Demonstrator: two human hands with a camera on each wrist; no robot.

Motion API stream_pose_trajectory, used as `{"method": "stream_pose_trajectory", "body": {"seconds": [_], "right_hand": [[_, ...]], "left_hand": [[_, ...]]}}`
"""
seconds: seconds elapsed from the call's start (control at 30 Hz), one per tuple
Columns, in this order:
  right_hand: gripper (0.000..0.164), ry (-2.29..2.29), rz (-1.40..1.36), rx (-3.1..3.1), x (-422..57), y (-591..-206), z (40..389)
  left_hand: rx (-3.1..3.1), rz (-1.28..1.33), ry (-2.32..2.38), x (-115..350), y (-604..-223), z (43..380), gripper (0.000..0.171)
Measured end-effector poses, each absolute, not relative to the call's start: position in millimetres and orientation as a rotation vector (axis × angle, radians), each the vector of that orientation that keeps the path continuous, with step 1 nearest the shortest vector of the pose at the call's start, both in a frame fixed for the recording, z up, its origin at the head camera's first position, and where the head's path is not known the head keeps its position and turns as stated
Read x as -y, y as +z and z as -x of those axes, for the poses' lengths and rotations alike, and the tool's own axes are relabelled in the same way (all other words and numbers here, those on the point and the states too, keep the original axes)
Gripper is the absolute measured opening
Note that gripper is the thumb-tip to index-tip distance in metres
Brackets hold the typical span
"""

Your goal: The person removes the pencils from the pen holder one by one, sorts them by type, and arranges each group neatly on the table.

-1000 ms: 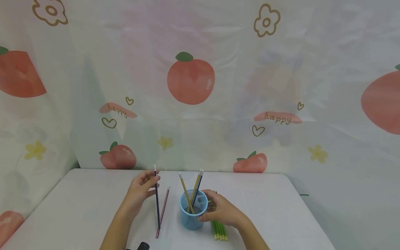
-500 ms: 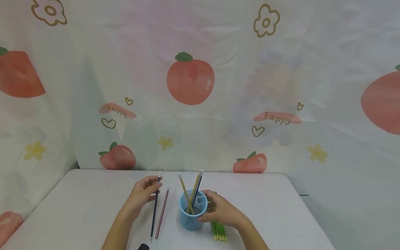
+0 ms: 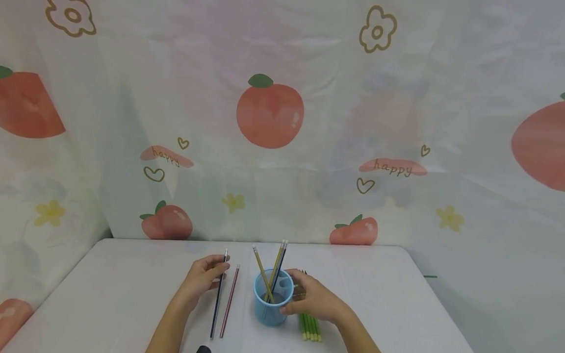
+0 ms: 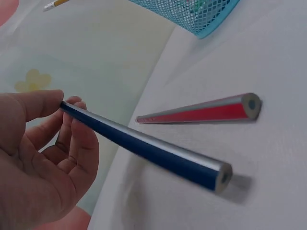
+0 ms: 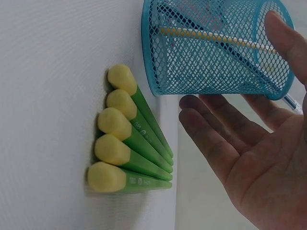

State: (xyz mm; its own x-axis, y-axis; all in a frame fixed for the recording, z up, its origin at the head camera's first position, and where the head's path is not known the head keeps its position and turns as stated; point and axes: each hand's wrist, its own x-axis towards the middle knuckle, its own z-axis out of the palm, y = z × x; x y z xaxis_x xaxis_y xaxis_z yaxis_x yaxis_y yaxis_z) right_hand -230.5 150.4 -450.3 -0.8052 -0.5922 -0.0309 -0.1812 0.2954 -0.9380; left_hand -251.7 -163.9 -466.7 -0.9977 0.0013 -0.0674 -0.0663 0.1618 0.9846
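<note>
My left hand (image 3: 200, 279) pinches a dark blue pencil (image 3: 217, 309) near its white eraser end. In the left wrist view its unsharpened end (image 4: 223, 177) points toward the camera, low over the table. Beside it lies a red pencil (image 3: 230, 302), also unsharpened. A light blue mesh pencil cup (image 3: 270, 315) stands upright to the right, holding two yellow pencils (image 3: 261, 267) and dark pencils, eraser ends up. My right hand (image 3: 315, 297) holds the cup's right side, thumb in front and fingers behind.
Several green pencils (image 3: 311, 327) with yellow ends lie side by side, partly under my right hand in the head view. A small black object (image 3: 203, 349) shows at the bottom edge. The white table (image 3: 375, 289) meets a fruit-print curtain (image 3: 300, 196) at the back.
My left hand has come down and slightly to the right with the blue pencil. The pencil's lower end has swung left, off the red pencil. My right hand and the cup stay put.
</note>
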Motion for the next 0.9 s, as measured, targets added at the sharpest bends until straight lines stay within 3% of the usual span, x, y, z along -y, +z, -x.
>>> {"method": "stream_pose_trajectory", "body": {"seconds": [0.37,0.9], "right_hand": [[0.070,-1.521,0.704,-2.188,-150,-449,230],[0.070,-1.517,0.687,-2.195,-150,-450,230]], "left_hand": [[-2.392,0.066,1.942,164,-479,255,0.034],[-2.423,0.032,1.880,167,-496,259,0.048]]}}
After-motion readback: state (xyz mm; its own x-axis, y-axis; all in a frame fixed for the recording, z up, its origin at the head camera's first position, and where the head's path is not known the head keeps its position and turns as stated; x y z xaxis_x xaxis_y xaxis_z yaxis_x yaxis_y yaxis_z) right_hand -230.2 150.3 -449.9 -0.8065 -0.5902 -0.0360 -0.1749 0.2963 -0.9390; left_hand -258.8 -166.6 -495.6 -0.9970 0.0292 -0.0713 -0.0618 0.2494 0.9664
